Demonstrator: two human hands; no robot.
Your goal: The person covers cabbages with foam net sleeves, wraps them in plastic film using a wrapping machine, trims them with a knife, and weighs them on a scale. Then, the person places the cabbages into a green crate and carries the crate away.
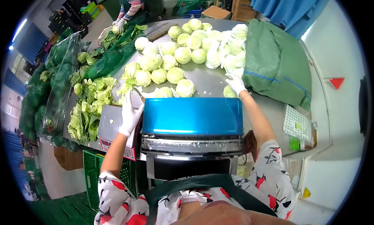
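My left hand, in a white glove, is over the edge of a flat-topped scale, with thumb and fingers apart. A dark curved thing just beyond its fingertips is too small to name. On the right, my right hand, also gloved, reaches past the blue-topped machine with its fingers spread. Its fingertips are by the lower edge of white foam nets, and a cabbage lies just below them. Trimmed cabbages cover the middle of the metal table.
Loose outer leaves are heaped at the left, beside green mesh sacks. A large green woven sack lies at the right, near a white perforated tray. Across the table, a co-worker's gloved hands are at a cabbage.
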